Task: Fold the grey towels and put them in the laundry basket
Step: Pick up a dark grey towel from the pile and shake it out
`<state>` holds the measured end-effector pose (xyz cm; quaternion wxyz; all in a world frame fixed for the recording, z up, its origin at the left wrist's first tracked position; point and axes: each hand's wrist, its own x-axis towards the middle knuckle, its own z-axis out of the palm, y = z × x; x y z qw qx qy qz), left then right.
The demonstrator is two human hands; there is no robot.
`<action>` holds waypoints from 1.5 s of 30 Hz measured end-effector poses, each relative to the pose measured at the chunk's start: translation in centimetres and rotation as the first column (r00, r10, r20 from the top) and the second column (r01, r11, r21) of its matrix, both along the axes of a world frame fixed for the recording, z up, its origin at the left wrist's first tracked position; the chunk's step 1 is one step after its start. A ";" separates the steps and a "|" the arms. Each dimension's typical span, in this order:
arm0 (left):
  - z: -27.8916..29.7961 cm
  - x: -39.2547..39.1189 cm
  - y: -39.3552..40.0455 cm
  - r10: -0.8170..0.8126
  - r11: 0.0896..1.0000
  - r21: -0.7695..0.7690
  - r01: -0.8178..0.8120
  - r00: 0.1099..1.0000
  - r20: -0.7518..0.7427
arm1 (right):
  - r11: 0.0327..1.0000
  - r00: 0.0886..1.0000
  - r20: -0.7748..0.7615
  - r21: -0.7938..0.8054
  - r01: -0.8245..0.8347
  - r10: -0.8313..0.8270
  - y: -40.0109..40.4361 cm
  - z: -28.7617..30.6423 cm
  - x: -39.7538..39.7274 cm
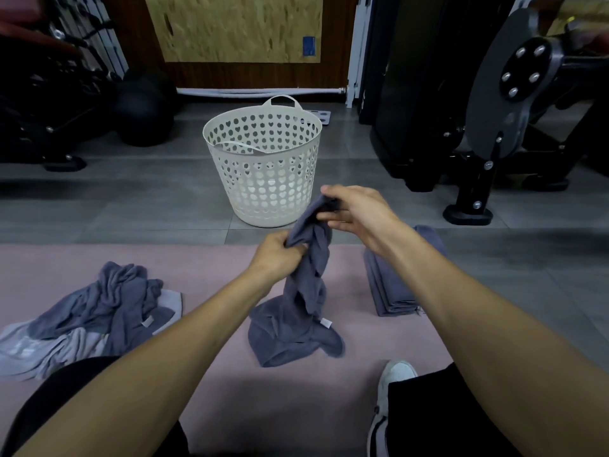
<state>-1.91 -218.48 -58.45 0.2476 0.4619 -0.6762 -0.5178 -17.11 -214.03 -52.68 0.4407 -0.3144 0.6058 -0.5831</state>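
The laundry basket (263,166) stands upright on the grey floor (131,199) just beyond the far edge of the pink mat (214,272) — a cream plastic tub with heart-shaped and round holes through its wall, one loop handle raised at the back rim and the other folded down inside the front rim. Through the holes the inside shows only pale; whether any towel lies at the bottom cannot be told. In front of it both hands hold one twisted grey towel (303,291) above the mat: the left hand (276,255) has its fingers curled round the towel's upper part, and the right hand (356,212), higher and nearer the basket, pinches the top end between thumb and fingertips. The towel's lower end lies bunched on the mat, and a small white tag (326,322) sticks out of its edge; any print on it is too small to read. To the right, partly behind the right forearm, a stack of folded grey towels (389,285) lies across the mat's edge. To the left a loose heap of unfolded towels (99,311) — darker grey over paler grey — lies on the mat, with another white tag (147,321) showing, also unreadable. A white shoe (392,384) rests on the mat near the bottom right. On the chipboard panel (230,28) behind the basket is a small blue label (308,46), its writing illegible.
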 end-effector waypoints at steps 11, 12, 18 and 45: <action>3.3 1.8 -3.1 0.162 0.962 0.260 -0.080 0.936 -0.313 | 0.984 0.921 -0.386 0.137 0.110 -0.049 -0.1 -2.5 -3.5; 3.5 1.7 -3.0 0.170 0.959 0.273 -0.078 0.928 -0.332 | 0.977 0.920 -0.392 0.183 0.106 -0.026 -0.2 -2.9 -3.4; 4.4 2.2 -3.3 0.221 0.946 0.313 -0.081 0.869 -0.443 | 0.869 0.762 -0.551 0.494 -0.031 0.340 1.0 -4.5 -2.6; 6.2 5.8 -4.9 0.352 0.898 0.431 -0.086 0.728 -0.588 | 0.829 0.410 -0.776 0.553 0.077 0.480 0.1 -7.0 4.3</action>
